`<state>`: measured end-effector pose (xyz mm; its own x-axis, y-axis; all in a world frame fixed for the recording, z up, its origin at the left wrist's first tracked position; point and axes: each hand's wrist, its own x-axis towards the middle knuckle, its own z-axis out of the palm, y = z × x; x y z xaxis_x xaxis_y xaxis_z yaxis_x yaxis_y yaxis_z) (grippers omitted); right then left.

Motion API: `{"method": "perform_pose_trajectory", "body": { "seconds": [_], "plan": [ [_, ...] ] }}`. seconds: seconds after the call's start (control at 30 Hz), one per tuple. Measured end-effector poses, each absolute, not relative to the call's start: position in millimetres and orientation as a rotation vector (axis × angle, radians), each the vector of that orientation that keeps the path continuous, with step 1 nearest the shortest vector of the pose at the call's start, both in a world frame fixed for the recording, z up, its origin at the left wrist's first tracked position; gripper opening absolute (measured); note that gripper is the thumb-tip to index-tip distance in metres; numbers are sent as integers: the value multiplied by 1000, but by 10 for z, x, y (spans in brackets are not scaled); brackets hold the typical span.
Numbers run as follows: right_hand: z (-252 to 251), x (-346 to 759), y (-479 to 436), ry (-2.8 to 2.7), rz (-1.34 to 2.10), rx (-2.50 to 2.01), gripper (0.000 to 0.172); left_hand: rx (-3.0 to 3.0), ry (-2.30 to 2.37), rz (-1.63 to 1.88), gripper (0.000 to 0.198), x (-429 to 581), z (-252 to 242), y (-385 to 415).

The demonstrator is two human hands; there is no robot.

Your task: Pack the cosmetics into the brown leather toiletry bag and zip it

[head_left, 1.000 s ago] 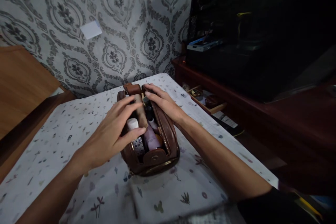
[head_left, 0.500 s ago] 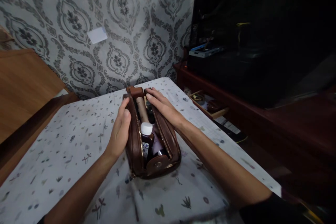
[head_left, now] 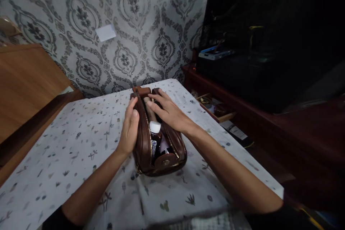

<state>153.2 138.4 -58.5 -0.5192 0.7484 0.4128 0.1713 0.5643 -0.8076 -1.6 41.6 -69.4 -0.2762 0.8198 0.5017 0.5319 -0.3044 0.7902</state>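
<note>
A brown leather bag (head_left: pixel 144 151) lies unzipped on a table with a patterned white cloth (head_left: pixel 88 143). Inside it are a dark bottle with a white cap (head_left: pixel 155 127), a purplish item (head_left: pixel 165 146) and a beige tube (head_left: pixel 151 114), partly covered by my fingers. Flat against the bag's left side rests my left hand (head_left: pixel 129 129), its fingers extended. My right hand (head_left: pixel 169 112) lies over the bag's upper right edge, fingers spread, with the fingertips above the opening. Neither hand grasps anything.
To the right, a dark red cabinet (head_left: pixel 269 134) has an open drawer (head_left: pixel 226 117) holding small items beside the table. A large black screen (head_left: pixel 269 43) stands on it. On the left is a wooden panel (head_left: pixel 29 82); patterned wallpaper (head_left: pixel 126 10) covers the wall behind.
My right hand has moved inward, its fingers now over the bag's opening and the tube. The left hand stays at the bag's side. The whole view has shifted slightly.
</note>
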Motion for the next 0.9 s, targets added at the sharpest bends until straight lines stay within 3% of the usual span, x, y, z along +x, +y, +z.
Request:
{"method": "perform_pose_trajectory", "body": {
  "seconds": [0.3,0.5,0.7,0.9],
  "plan": [
    [-435,1520,1039,-2150,786,-888,81,1649,1638,1646,55,-4,-753,445],
    [-222,1523,676,-2451,515,-1019,85,1744,1632,1660,41,-139,-747,518],
    [-181,1481,609,-2538,343,-1102,69,1302,1721,1656,31,-518,-628,1198],
    [-228,1455,616,-2516,252,-1089,64,1033,1500,1263,36,-811,-589,1989]
  ]
}}
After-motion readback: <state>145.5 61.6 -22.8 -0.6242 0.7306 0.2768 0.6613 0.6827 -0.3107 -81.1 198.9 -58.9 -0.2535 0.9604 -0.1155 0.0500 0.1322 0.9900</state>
